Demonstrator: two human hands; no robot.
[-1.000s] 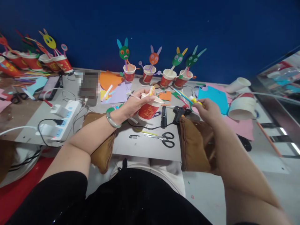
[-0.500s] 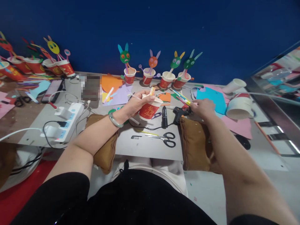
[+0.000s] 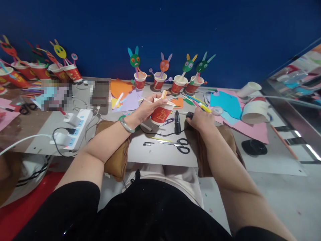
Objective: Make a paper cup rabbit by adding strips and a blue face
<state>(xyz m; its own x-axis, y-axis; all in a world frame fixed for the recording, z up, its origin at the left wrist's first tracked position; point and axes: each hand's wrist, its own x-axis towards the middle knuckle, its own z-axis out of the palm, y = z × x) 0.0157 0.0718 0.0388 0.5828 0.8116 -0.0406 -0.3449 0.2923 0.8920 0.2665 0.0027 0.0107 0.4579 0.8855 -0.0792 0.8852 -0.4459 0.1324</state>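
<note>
My left hand (image 3: 148,109) pinches the rim of a red paper cup (image 3: 162,114) with gold lettering, tilted slightly above the table. A small orange-and-yellow piece (image 3: 164,94) sticks up by the thumb; whether it is fixed to the cup, I cannot tell. Closed around a black glue gun (image 3: 190,115), my right hand (image 3: 202,119) hides most of it. Between the hands lie a black marker (image 3: 177,122) and a purple craft knife (image 3: 167,122). Nearer to me are black-handled scissors (image 3: 182,146) and a pen cap (image 3: 148,144).
Several cups with paper bunny figures (image 3: 159,82) line the blue wall. A power strip (image 3: 81,127) stands left, with cables around it. Coloured paper (image 3: 224,103), tape (image 3: 217,110), a large paper roll (image 3: 254,112) and a mouse (image 3: 253,147) are right. Brown cushions (image 3: 116,164) lie along the table's front edge.
My right hand has moved left from beside the coloured sticks and closed over the glue gun. My left hand still holds the cup in nearly the same place.
</note>
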